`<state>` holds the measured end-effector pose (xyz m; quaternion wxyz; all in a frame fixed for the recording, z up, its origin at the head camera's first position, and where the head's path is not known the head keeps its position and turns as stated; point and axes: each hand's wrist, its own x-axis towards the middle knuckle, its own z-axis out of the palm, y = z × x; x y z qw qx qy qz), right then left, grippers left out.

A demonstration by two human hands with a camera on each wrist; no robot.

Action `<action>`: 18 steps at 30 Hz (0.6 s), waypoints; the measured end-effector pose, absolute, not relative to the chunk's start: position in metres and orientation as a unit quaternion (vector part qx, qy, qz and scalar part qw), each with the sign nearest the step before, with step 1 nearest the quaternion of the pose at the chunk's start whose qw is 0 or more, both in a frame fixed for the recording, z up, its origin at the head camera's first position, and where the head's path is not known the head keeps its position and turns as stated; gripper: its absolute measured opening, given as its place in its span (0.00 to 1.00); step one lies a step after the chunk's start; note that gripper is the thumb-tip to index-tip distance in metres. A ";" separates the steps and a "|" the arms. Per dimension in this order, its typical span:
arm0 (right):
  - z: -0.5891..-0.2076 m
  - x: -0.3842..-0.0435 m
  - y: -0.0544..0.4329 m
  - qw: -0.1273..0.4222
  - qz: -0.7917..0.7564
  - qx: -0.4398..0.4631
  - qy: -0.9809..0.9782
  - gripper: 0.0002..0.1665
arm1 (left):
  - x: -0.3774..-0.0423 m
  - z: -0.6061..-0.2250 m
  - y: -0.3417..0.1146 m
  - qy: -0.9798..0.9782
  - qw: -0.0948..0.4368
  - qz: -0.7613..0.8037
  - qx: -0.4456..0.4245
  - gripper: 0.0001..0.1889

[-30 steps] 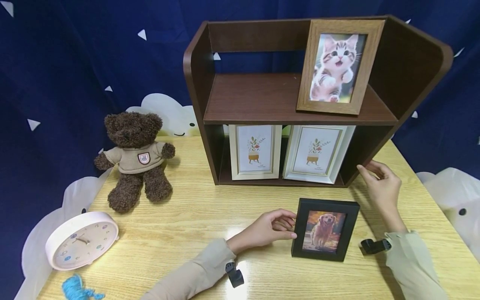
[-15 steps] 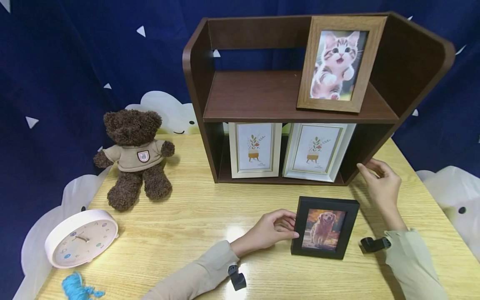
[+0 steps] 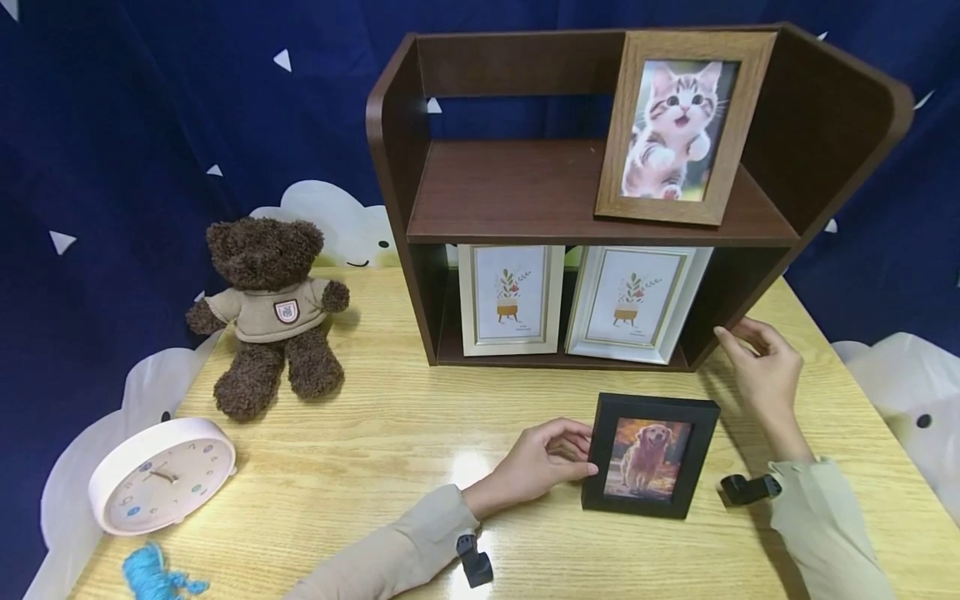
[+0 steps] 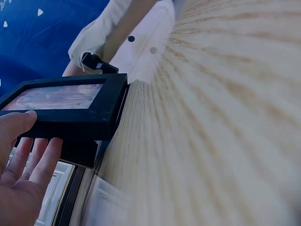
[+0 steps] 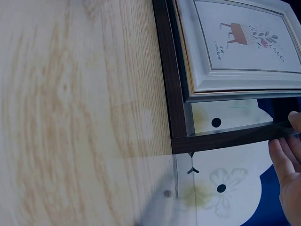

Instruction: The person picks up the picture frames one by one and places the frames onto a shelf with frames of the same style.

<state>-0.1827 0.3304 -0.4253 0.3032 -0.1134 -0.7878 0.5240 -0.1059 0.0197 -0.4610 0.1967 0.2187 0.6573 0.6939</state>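
A black picture frame (image 3: 705, 454) with a golden dog photo stands on the table in front of the shelf. My left hand (image 3: 536, 462) pinches its left edge, thumb on the front and fingers behind, as the left wrist view also shows at the frame (image 4: 101, 123). At the dark brown shelf (image 3: 502, 196), my right hand (image 3: 768, 371) holds the front edge of the right side panel (image 5: 225, 140) between thumb and fingers. On the lower level stand a cream frame (image 3: 510, 296) and a white frame (image 3: 637, 308); a wooden frame (image 3: 671, 129) with a kitten photo leans above.
A brown teddy bear (image 3: 273, 317) in a beige sweater sits to the left of the shelf. Nearer, at the table's left side, are a pale pink round clock (image 3: 161, 479) and a bundle of blue yarn (image 3: 153, 575). A dark blue curtain (image 3: 150, 108) hangs behind.
My left thumb has shifted slightly further onto the black frame's edge. The head view has tilted a little. The right hand and the frames stay in place.
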 end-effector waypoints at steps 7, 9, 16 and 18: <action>-0.427 -0.182 0.331 0.302 0.530 -0.116 -0.784 0.11 | -0.104 -0.462 0.020 0.653 0.195 0.698 0.218 0.21; -0.428 -0.182 0.331 0.302 0.533 -0.115 -0.782 0.12 | -0.104 -0.462 0.020 0.654 0.194 0.697 0.221 0.20; -0.429 -0.185 0.332 0.302 0.540 -0.110 -0.778 0.12 | -0.105 -0.462 0.018 0.661 0.187 0.684 0.245 0.19; -0.429 -0.185 0.333 0.304 0.542 -0.104 -0.777 0.12 | -0.105 -0.463 0.018 0.663 0.181 0.679 0.258 0.19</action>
